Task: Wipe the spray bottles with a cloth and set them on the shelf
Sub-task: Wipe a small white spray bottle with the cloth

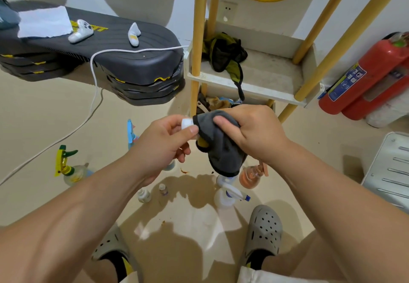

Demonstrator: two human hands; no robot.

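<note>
left hand (168, 141) grip pinching small bottle (187, 124) by its white cap, right hand (254, 132) grip clutching grey cloth (223, 150) wrapped round it

- Left forearm (84, 216): bare, enters from lower left of frame, angled up toward centre.
- Left hand (168, 143): centre frame, palm turned inward. Thumb and forefinger pinch the white cap of a small bottle (187, 124); remaining fingers curled below.
- Right forearm (336, 185): bare, enters from lower right, angled up and left.
- Right hand (254, 132): just right of centre, back of hand facing up. Thumb and fingers curled round a grey cloth (223, 150) wrapped over the bottle's body.
- Hands level with each other, close together, thumbs facing.
</note>
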